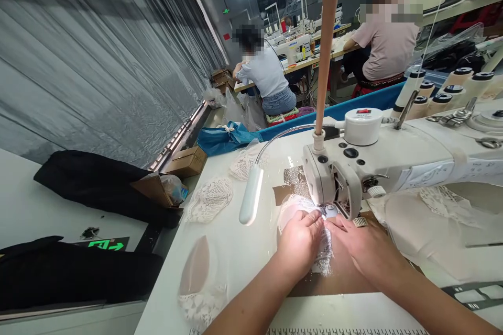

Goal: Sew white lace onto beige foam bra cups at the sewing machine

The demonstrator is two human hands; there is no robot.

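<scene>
White lace fabric (324, 256) lies under the head of a white sewing machine (320, 178). My left hand (302, 238) is closed on the lace, its fingertips pressed together just in front of the needle area. From the other side, my right hand (359, 243) meets it, thumb and fingers closed at the lace's edge close to the left fingertips. A ring (359, 222) is on one finger of that hand. The needle and presser foot are mostly hidden by the machine head and my fingers. Part of a pale, rounded lace cup (288, 210) shows beyond my left hand.
Several lace cups, such as this one (212, 198), lie on the white table (251, 251) at left. A lit lamp (251, 196) on a bendy neck hangs nearby. Thread cones (440, 100) stand behind the machine. Two people sit at other machines further back.
</scene>
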